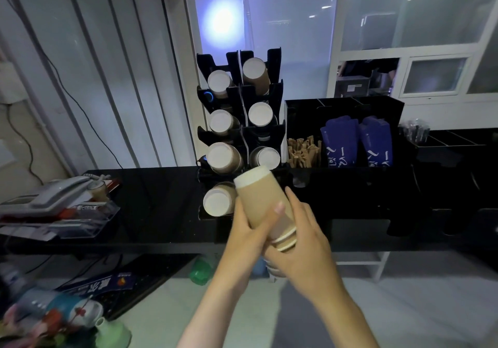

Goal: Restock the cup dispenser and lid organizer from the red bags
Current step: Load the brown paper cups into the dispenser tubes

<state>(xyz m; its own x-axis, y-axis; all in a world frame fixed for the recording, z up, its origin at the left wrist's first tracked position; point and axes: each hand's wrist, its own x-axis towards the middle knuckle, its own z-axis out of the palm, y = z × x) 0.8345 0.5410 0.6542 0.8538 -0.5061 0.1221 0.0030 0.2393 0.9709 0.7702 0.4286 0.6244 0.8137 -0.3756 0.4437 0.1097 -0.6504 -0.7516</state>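
1. My left hand (249,229) wraps the middle of the stack of brown paper cups (265,205) from the left side, fingers curled across its front, one fingertip showing on the sleeve
2. My right hand (299,245) cups the lower end of the same stack, where the rolled rims are, fingers curled round from the right and underneath; so both hands grip the one stack, and a few more nested rims seem to sit below my right palm, though that part is blurred
3. The stack's long axis runs from the rims low and near my right hand up and slightly leftward to the white closed bottom, which points away from me at the cup dispenser (239,132)
4. The dispenser stands straight ahead and just above the stack's leading end, on the black counter (161,199); its slots already show cup bottoms facing me, and the bottom right slot, straight beyond the stack's tip, looks like the free one, though my stack hides most of it
5. My judgement: the next move turns on lining that axis up with the open slot; the left hand is nearer and steers, the right pushes from behind
6. Both forearms reach forward and upward, converging at the stack
7. To the right stands the black organizer (345,110) with blue sleeves (341,145) and wooden stirrers (303,152); I see no red bags here
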